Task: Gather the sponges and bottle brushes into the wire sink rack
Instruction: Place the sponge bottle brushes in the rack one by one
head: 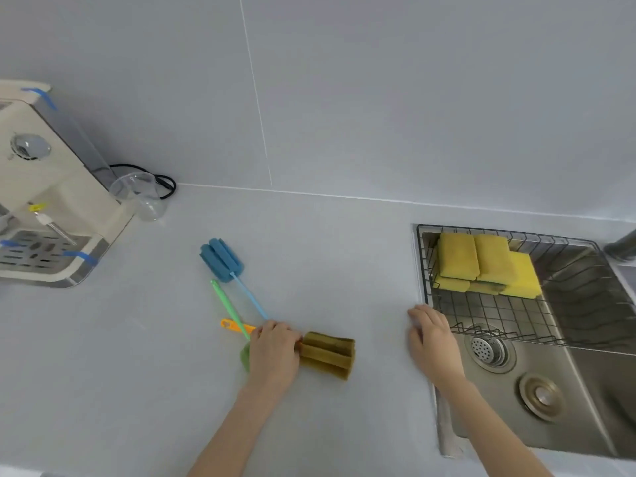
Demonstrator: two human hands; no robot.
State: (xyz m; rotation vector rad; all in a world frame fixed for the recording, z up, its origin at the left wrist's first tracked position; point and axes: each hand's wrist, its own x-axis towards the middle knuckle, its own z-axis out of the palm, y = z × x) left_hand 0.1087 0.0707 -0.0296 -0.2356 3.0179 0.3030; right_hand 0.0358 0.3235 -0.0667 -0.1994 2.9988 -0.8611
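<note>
— Sponges (pixel 481 263): stacked in wire rack (pixel 421 270), beyond right hand (pixel 433 342), spread flat on sink edge.
— Brushes: olive brush (pixel 327 354) gripped in left hand (pixel 273 352); blue brush (pixel 222 259), green brush (pixel 225 304) beside it, unracked.

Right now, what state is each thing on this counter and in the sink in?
Yellow sponges: stacked in the rack's far corner.
Wire sink rack: set in the sink, near part bare.
Orange-handled brush: lying on the counter, left hand closed over its handle.
Blue brush: lying on the counter, untouched.
Green brush: lying on the counter, head partly hidden.
Right hand: open, resting at the sink edge.
Clear cup: tipped over.
</note>
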